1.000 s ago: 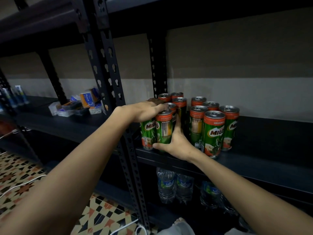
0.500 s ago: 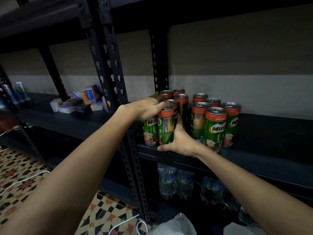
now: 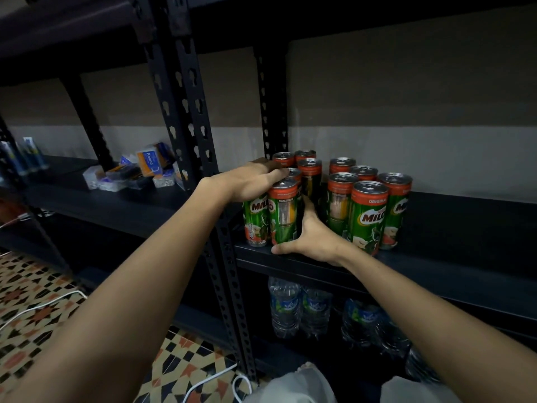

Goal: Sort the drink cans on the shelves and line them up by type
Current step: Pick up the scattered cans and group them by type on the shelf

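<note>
Forearms reach in from the bottom of my view toward the dark metal shelf [image 3: 436,266]. My right hand [image 3: 315,241] is cupped round the base of the front Milo can [image 3: 283,215], thumb along the shelf edge, fingers slipped behind where I can't quite see them. My left hand [image 3: 250,183] lies curled over the tops of the left cluster of cans [image 3: 290,170]. Just right, apart from these, stands a second cluster of Milo cans [image 3: 369,210], upright. Water bottles [image 3: 286,306] sit on the shelf below. Farther left, small packets [image 3: 130,173] lie on the neighbouring shelf.
</note>
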